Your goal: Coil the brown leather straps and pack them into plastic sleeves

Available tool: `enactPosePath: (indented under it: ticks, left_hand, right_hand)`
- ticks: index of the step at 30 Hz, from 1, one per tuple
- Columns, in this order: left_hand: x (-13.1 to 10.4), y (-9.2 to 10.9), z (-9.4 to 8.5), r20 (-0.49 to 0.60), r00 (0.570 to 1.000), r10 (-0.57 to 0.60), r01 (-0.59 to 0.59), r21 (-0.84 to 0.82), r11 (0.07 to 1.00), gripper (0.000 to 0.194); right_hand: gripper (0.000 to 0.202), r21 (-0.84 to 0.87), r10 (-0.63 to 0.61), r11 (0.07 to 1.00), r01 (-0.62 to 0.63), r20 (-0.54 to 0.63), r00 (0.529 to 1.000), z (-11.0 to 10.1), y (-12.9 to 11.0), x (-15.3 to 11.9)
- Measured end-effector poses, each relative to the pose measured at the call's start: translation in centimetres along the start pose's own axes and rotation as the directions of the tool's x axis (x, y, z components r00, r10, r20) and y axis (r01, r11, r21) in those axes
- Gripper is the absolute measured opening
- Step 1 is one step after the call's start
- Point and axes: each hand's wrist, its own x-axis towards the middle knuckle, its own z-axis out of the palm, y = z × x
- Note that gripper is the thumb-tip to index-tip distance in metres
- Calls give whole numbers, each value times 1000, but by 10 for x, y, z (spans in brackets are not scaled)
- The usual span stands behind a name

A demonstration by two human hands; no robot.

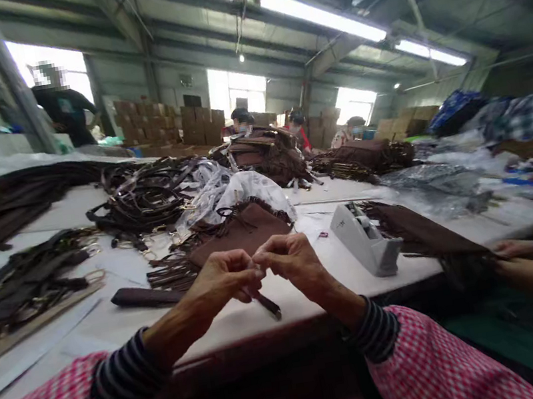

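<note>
Both hands meet fingertip to fingertip above the table's front edge. My left hand [231,276] has its fingers closed around a narrow dark brown strap [269,307], whose end sticks out below. Thumb and forefinger of my right hand [292,257] are pinched together against the left fingertips; what they hold, if anything, is too small to tell. Just behind the hands lies a brown fringed piece [246,231]. A rolled dark brown piece [144,297] rests on the table left of it.
A grey tape dispenser [366,237] stands right of my hands. Dark straps [144,192] and clear plastic [257,187] are heaped behind. At the right, another person's hands [513,258] hold a brown fringed piece [423,228]. Straps with metal rings [22,285] lie left.
</note>
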Motion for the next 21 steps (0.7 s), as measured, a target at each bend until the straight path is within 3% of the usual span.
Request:
enactPosePath:
  ticks: [2, 5, 7, 9, 11, 13, 16, 18, 20, 21]
  left_hand:
    - [-14, -6, -3, -1, 1000, -14, 14, -45, 999, 38]
    - [-33, -16, -9, 14, 999, -46, 46, -29, 999, 41]
    - [-42, -24, -16, 26, 997, -76, 75, 44, 996, 42]
    - [-45, -32, -25, 16, 996, -84, 82, 127, 989, 42]
    - [-41, -37, -35, -20, 997, -68, 71, 178, 982, 42]
    - [-33, -42, -43, -64, 996, -61, 71, 179, 981, 44]
    - [-17, -46, -52, -110, 989, -98, 111, 124, 986, 50]
    - [-7, -48, -55, -119, 987, -109, 121, 94, 988, 51]
    - [3, -51, -60, -121, 989, -89, 99, 78, 992, 49]
    - [7, -52, -63, -117, 990, -73, 82, 70, 994, 48]
  right_hand:
    - [22, 36, 66, 997, -69, 73, 995, 7, -2, -2]
    - [24, -71, 77, 995, -65, 174, 982, 7, 3, -4]
    - [20, -259, 4, 964, 56, 225, 974, -1, 13, -3]
    - [9, -514, -117, 814, 270, 310, 943, -12, 24, -1]
    - [26, -679, -166, 548, 489, 485, 859, -21, 32, -1]
    - [39, -678, -122, 307, 668, 668, 734, -25, 35, -1]
    - [26, -550, -44, 122, 826, 829, 558, -23, 33, 2]
    - [22, -496, -29, 100, 863, 865, 501, -19, 31, 7]
    - [23, -488, -60, 170, 856, 862, 503, -13, 31, 15]
    - [22, -488, -91, 247, 837, 848, 522, -10, 32, 19]
